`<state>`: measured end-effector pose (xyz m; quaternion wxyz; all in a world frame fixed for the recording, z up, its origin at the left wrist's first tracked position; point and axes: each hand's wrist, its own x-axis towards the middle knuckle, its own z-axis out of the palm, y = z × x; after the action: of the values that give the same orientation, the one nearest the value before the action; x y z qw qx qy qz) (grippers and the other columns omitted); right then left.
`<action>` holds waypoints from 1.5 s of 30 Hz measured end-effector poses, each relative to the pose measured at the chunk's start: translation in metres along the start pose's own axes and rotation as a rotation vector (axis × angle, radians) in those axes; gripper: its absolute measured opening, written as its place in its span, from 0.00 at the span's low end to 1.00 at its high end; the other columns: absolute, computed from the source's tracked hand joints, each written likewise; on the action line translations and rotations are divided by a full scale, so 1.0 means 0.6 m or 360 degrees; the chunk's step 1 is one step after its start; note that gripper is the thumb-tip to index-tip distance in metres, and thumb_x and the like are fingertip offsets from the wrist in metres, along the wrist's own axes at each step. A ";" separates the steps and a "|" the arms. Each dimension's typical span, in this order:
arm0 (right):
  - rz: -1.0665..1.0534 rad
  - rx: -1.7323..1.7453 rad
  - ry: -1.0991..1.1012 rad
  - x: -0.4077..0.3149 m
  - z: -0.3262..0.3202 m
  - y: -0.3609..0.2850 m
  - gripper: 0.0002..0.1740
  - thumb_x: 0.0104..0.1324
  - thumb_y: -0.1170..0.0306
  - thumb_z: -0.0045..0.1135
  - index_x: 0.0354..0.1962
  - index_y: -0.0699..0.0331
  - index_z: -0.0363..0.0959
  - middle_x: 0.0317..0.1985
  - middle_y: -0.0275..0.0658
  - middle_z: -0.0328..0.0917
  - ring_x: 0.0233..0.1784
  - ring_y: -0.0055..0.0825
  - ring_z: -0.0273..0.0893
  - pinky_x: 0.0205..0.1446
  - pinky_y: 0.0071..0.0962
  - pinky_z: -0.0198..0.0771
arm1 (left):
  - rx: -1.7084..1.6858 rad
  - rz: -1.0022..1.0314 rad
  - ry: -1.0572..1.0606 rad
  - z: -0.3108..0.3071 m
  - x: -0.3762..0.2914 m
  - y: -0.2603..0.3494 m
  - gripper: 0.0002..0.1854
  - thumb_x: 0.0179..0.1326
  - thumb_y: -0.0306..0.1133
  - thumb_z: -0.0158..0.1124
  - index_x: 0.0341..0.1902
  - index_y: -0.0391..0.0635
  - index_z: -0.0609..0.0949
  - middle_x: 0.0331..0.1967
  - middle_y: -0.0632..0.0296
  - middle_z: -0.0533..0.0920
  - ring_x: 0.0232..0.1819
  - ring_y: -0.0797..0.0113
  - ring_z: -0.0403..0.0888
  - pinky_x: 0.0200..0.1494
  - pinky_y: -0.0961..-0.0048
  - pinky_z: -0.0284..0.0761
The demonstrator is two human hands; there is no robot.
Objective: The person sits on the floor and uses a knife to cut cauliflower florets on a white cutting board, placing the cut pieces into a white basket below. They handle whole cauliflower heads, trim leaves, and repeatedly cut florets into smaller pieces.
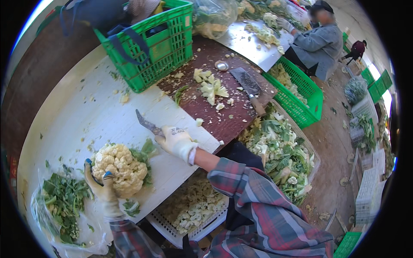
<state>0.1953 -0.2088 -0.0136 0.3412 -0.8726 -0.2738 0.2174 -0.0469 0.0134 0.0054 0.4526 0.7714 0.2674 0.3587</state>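
A whole cauliflower head (121, 167) rests on the white tabletop (106, 119), with green leaves (145, 151) at its right side. My left hand (102, 188), in a pale glove with blue fingertips, grips its left side. To the upper right, my right hand (176, 140) wears a similar glove and holds a knife with a short curved blade (146, 122). The blade points up and left, apart from the cauliflower; the knife's handle is hidden in my fist. A clear plastic bag (96, 233) holding cut leaves (63, 200) lies left of my left hand.
A green crate (151, 45) stands at the table's back. On a brown board (200, 93) lie a cleaver (246, 82), a round metal object (221, 65) and cauliflower stalks (211, 85). Below are a white basket of florets (196, 213) and a trimmings bin (284, 154). A co-worker (317, 42) sits at right.
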 end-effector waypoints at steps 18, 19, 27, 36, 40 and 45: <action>0.0357 -0.0729 0.1009 -0.109 -0.343 0.403 0.24 0.70 0.59 0.60 0.59 0.62 0.72 0.49 0.58 0.81 0.52 0.59 0.82 0.56 0.55 0.75 | 0.0740 -0.0169 -0.0201 0.085 0.108 0.135 0.26 0.59 0.47 0.75 0.56 0.43 0.87 0.67 0.52 0.76 0.71 0.52 0.71 0.75 0.62 0.63; 0.0401 -0.0623 0.1024 -0.114 -0.349 0.403 0.25 0.72 0.61 0.58 0.62 0.63 0.72 0.45 0.51 0.84 0.46 0.46 0.85 0.49 0.46 0.79 | 0.0761 -0.0132 -0.0197 0.081 0.108 0.133 0.25 0.59 0.48 0.75 0.54 0.42 0.88 0.66 0.52 0.77 0.70 0.53 0.73 0.74 0.62 0.64; 0.0135 0.1362 0.0241 -0.276 -0.227 0.031 0.30 0.73 0.70 0.56 0.70 0.69 0.66 0.42 0.38 0.81 0.33 0.19 0.78 0.29 0.20 0.77 | -0.0603 -0.0282 -0.0057 -0.032 0.091 0.035 0.18 0.69 0.38 0.69 0.57 0.39 0.85 0.61 0.58 0.80 0.61 0.65 0.79 0.67 0.68 0.75; -0.0348 0.1084 -0.0461 -0.285 -0.040 -0.126 0.26 0.69 0.74 0.58 0.64 0.69 0.70 0.44 0.44 0.85 0.46 0.26 0.82 0.53 0.29 0.77 | -0.1063 -0.0332 -0.0026 -0.084 0.088 0.010 0.21 0.75 0.40 0.62 0.63 0.40 0.80 0.57 0.54 0.83 0.57 0.61 0.84 0.61 0.62 0.83; -0.0015 0.1167 -0.0678 -0.269 -0.054 -0.175 0.23 0.72 0.71 0.55 0.63 0.67 0.70 0.37 0.34 0.80 0.33 0.18 0.74 0.40 0.23 0.74 | -0.1005 -0.0400 0.0000 -0.085 0.102 0.008 0.22 0.78 0.41 0.56 0.65 0.37 0.77 0.60 0.51 0.82 0.59 0.58 0.84 0.63 0.60 0.82; 0.0259 0.1410 -0.0698 -0.294 -0.068 -0.182 0.22 0.74 0.69 0.53 0.64 0.64 0.71 0.35 0.29 0.76 0.30 0.11 0.68 0.34 0.17 0.68 | -0.1003 -0.0441 -0.0024 -0.075 0.108 0.005 0.21 0.78 0.40 0.56 0.64 0.37 0.78 0.56 0.52 0.84 0.57 0.60 0.85 0.62 0.61 0.83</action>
<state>0.0495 -0.2711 0.1261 0.5954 -0.5961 -0.1514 0.5170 -0.0435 0.0827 0.0435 0.7149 0.5527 0.2423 0.3531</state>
